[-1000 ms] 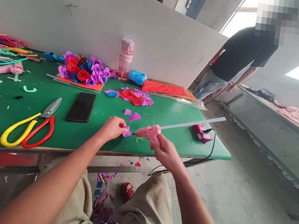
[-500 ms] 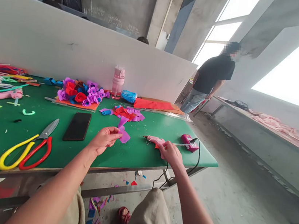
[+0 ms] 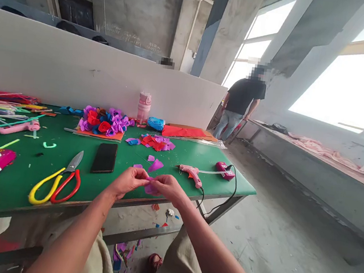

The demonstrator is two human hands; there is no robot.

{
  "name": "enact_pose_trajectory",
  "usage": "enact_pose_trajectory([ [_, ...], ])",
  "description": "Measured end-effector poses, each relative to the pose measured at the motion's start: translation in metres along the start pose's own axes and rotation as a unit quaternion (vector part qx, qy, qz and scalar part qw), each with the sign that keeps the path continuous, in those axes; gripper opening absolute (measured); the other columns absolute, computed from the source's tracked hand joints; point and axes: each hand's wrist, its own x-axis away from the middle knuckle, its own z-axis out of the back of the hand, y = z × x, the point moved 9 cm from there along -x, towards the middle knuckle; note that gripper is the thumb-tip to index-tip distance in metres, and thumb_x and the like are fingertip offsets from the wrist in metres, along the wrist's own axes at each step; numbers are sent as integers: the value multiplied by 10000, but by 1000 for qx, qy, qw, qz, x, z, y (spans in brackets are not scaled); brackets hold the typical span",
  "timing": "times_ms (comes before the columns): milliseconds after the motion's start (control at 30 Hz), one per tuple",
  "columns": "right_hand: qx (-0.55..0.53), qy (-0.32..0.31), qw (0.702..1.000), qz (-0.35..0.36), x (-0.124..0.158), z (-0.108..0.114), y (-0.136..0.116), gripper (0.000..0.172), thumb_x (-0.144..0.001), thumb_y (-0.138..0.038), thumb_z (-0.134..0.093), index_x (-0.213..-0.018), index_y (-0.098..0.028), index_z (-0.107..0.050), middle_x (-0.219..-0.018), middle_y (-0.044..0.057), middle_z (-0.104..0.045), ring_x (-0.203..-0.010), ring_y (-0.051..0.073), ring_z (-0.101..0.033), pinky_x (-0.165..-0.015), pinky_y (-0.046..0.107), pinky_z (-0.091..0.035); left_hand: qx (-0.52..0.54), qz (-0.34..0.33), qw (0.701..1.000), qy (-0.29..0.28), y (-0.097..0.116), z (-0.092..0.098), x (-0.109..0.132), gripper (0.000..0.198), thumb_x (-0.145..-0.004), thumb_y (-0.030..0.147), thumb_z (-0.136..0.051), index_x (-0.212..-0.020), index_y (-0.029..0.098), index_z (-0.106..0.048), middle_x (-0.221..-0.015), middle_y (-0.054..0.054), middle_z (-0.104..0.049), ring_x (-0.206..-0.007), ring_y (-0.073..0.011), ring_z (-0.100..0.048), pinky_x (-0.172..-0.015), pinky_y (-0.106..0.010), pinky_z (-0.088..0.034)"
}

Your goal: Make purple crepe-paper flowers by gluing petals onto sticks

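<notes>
My left hand [image 3: 130, 181] and my right hand [image 3: 169, 187] meet close to the table's front edge. Both are closed, fingertips pinching a purple paper piece [image 3: 149, 189] between them; part of it is hidden by the fingers. Just beyond my fingertips shows another purple paper piece [image 3: 155, 165], and I cannot tell whether it joins the held one. A pink hot glue gun [image 3: 191, 172] lies to the right of my hands, its nozzle pointing left and a glue stick in its back. Farther back is a pile of purple, red and blue paper pieces [image 3: 157, 142].
On the green table [image 3: 77, 140] are scissors [image 3: 62, 179], a phone [image 3: 104, 158], a heap of paper flowers [image 3: 105, 122], a pink bottle [image 3: 144, 108] and a magenta power strip [image 3: 225, 171] with a cord. A person [image 3: 243, 97] stands beyond the right end.
My right hand has let go of the glue gun, which lies on the table, and has moved left to the purple paper in my left hand. The view has shifted slightly.
</notes>
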Motion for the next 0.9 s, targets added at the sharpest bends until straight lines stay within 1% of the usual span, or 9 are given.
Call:
enact_pose_trajectory([
  [67, -8, 9, 1000, 12, -2, -1, -2, 252, -702, -357, -605, -597, -133, -652, -518, 2, -588, -487, 108, -526, -503, 212, -425, 5, -16, 1000, 9, 4, 3, 2, 258, -584, 373, -753, -643, 149, -640, -587, 12, -566, -534, -98, -450, -475, -207, -298],
  [133, -14, 30, 999, 35, -5, 4, -6, 273, -703, -371, -592, -583, -133, -650, -504, 1, -576, -478, 109, -510, -496, 216, -418, 9, -36, 999, 23, 9, 8, 3, 271, -616, 405, -731, -670, 157, -635, -613, 9, -579, -544, -102, -452, -483, -211, -306],
  [300, -29, 147, 984, 93, -11, 39, -22, 365, -686, -478, -599, -611, -128, -669, -501, 6, -549, -511, 128, -494, -498, 233, -396, 28, -94, 993, 66, 21, 23, 7, 357, -780, 503, -553, -843, 163, -642, -689, -10, -601, -475, -82, -364, -455, -229, -260],
  [367, -54, 169, 979, 101, -14, 48, -27, 398, -678, -515, -596, -616, -128, -667, -523, 11, -548, -536, 133, -495, -521, 241, -405, 44, -103, 991, 77, 23, 25, 9, 368, -789, 498, -546, -945, 171, -613, -670, -3, -607, -456, -82, -341, -448, -229, -243],
  [433, -88, 187, 972, 109, -15, 52, -32, 401, -670, -521, -603, -607, -128, -655, -543, 10, -543, -549, 129, -487, -544, 246, -409, 60, -109, 988, 92, 24, 27, 11, 335, -783, 480, -567, -939, 183, -572, -643, 4, -619, -452, -80, -340, -448, -220, -242],
  [567, -165, 206, 958, 117, -15, 49, -40, 355, -659, -483, -617, -580, -137, -627, -548, -5, -519, -551, 114, -459, -571, 244, -399, 107, -126, 978, 127, 26, 32, 15, 280, -782, 456, -594, -777, 188, -512, -669, -6, -653, -462, -68, -371, -455, -204, -279],
  [733, -218, 216, 945, 113, -14, 40, -47, 328, -642, -457, -613, -633, -131, -649, -546, -7, -498, -559, 116, -447, -574, 241, -389, 179, -123, 962, 164, 22, 42, 16, 265, -698, 411, -704, -744, 178, -587, -684, -1, -638, -566, -99, -510, -553, -232, -435],
  [800, -209, 221, 945, 120, -15, 38, -50, 334, -652, -458, -588, -619, -131, -646, -533, -7, -479, -554, 117, -433, -561, 239, -379, 215, -109, 956, 165, 17, 43, 15, 261, -661, 389, -743, -745, 173, -623, -694, 0, -630, -611, -111, -540, -608, -256, -480],
  [900, -142, 243, 949, 143, -15, 38, -58, 345, -690, -447, -536, -588, -134, -638, -511, -13, -439, -534, 110, -393, -519, 227, -331, 267, -90, 947, 155, 11, 42, 12, 238, -631, 344, -777, -731, 168, -652, -712, 5, -618, -678, -115, -562, -664, -261, -498],
])
